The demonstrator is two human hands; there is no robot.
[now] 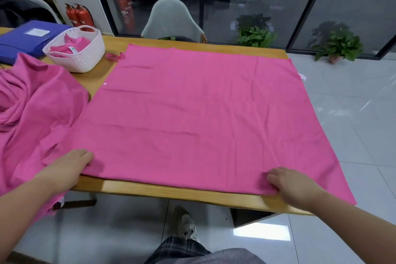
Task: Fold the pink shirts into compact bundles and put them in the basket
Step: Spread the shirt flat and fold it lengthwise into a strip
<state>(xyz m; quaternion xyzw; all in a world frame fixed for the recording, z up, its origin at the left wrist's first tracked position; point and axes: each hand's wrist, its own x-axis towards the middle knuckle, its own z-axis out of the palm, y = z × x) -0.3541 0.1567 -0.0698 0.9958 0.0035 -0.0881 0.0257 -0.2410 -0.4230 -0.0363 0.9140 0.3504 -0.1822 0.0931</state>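
A pink shirt (199, 109) lies spread flat over most of the wooden table (192, 194), its right side hanging past the table's edge. My left hand (70, 164) grips its near left corner, the fingers tucked under the hem. My right hand (289, 184) pinches the near hem toward the right. A crumpled heap of pink shirts (32, 109) lies at the left. The white woven basket (83, 58) stands at the back left with folded pink bundles (68, 46) inside.
A blue folder (27, 38) lies behind the basket. A small pink scrap (115, 57) sits beside the basket. A grey chair (171, 21) stands behind the table. Fire extinguishers (79, 16) and potted plants (338, 45) stand on the floor beyond.
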